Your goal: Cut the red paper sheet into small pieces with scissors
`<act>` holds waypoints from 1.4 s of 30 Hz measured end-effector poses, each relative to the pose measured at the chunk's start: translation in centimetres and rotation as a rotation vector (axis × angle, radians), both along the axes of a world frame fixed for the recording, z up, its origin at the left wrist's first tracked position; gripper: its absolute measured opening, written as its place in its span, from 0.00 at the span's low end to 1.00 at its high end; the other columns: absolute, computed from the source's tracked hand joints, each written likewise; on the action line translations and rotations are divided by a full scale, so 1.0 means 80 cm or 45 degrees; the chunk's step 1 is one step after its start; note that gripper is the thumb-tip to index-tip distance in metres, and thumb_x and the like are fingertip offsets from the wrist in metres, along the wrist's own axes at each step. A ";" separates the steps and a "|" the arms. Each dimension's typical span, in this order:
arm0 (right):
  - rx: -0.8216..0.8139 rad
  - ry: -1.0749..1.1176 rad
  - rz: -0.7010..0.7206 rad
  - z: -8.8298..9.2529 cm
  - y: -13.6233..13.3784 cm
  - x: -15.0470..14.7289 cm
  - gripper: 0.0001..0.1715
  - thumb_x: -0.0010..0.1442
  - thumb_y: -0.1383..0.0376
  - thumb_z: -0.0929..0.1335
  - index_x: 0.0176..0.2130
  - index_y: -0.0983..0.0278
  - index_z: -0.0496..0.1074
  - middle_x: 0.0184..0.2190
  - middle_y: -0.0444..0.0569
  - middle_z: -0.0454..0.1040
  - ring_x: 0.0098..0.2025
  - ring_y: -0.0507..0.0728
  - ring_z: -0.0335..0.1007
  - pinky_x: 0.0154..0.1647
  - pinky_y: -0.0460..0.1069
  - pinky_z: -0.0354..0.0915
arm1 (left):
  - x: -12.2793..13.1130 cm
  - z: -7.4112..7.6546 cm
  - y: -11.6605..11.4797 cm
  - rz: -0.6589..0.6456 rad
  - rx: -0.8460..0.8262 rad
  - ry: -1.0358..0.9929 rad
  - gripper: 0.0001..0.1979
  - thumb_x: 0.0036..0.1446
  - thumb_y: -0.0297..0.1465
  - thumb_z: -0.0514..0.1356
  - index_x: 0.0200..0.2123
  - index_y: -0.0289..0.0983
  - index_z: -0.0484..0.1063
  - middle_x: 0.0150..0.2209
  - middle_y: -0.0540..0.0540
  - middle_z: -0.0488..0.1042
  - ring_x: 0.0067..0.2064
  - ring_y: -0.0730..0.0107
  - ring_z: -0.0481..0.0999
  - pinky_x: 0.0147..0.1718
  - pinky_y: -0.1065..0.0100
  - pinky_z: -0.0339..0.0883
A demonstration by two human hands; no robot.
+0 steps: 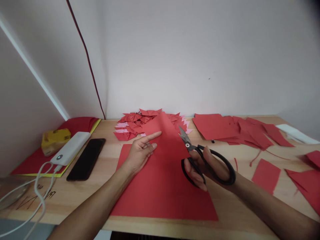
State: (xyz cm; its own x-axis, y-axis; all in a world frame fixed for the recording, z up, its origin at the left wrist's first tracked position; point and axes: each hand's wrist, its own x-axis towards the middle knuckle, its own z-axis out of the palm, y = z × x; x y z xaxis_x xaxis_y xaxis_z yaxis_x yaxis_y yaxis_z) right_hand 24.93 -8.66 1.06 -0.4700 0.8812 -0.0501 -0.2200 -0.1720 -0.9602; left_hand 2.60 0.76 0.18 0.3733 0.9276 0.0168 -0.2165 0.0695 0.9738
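Observation:
A sheet of red paper [166, 133] is raised above the table, slightly bent along its middle. My left hand [143, 150] grips its left edge, thumb and index finger lying along the paper. In my right hand [200, 166] are black-handled scissors [188, 146], fingers through the loops. Their blades are parted and point up and away, close by the sheet's right edge; whether they touch it I cannot tell. Beneath both hands, a larger red sheet [160, 196] lies flat on the wooden table [232, 213].
Folded red and pink paper pieces [132, 123] are heaped by the wall. Cut red papers [225, 128] lie back right, with thin strips and a small rectangle [267, 175] nearer. On the left are a black phone [86, 160], a cabled white power bank [71, 148] and a yellow packet [55, 140].

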 end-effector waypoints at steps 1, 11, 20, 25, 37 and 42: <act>0.008 -0.007 -0.018 0.000 -0.001 0.000 0.43 0.59 0.33 0.53 0.32 0.67 0.69 0.16 0.40 0.62 0.13 0.49 0.58 0.16 0.46 0.53 | 0.000 0.000 -0.001 0.000 0.002 0.002 0.22 0.46 0.29 0.70 0.48 0.39 0.79 0.16 0.56 0.60 0.20 0.81 0.53 0.21 0.74 0.44; 0.042 -0.130 -0.166 -0.009 -0.001 -0.003 0.43 0.59 0.33 0.53 0.30 0.67 0.70 0.11 0.38 0.60 0.09 0.48 0.57 0.11 0.44 0.50 | 0.006 0.001 -0.006 0.023 -0.048 -0.055 0.23 0.45 0.29 0.70 0.48 0.38 0.79 0.15 0.57 0.58 0.20 0.81 0.52 0.21 0.74 0.47; -0.024 -0.173 -0.228 -0.008 0.003 -0.008 0.43 0.57 0.32 0.55 0.26 0.66 0.69 0.08 0.37 0.56 0.06 0.47 0.54 0.07 0.43 0.41 | 0.005 0.002 -0.005 0.024 -0.037 -0.050 0.23 0.45 0.29 0.70 0.48 0.39 0.79 0.15 0.56 0.60 0.20 0.81 0.53 0.22 0.74 0.49; -0.080 -0.102 -0.223 -0.008 0.004 -0.009 0.42 0.55 0.31 0.57 0.23 0.65 0.67 0.07 0.36 0.54 0.05 0.47 0.51 0.06 0.42 0.39 | 0.005 0.001 -0.005 0.029 -0.018 -0.039 0.23 0.46 0.29 0.70 0.49 0.38 0.79 0.15 0.57 0.59 0.20 0.80 0.53 0.22 0.74 0.50; -0.013 0.005 -0.010 -0.017 0.005 -0.005 0.45 0.52 0.28 0.53 0.30 0.65 0.67 0.14 0.38 0.60 0.11 0.49 0.58 0.13 0.45 0.55 | 0.002 0.002 -0.003 0.013 -0.028 0.023 0.24 0.45 0.31 0.71 0.48 0.39 0.79 0.15 0.56 0.61 0.20 0.80 0.53 0.21 0.74 0.45; 0.045 -0.072 -0.008 -0.017 0.005 0.002 0.44 0.56 0.30 0.51 0.32 0.65 0.67 0.16 0.40 0.62 0.14 0.50 0.61 0.15 0.45 0.54 | 0.002 -0.002 -0.003 -0.001 0.006 0.046 0.23 0.46 0.31 0.70 0.49 0.39 0.78 0.15 0.56 0.60 0.20 0.80 0.53 0.21 0.74 0.45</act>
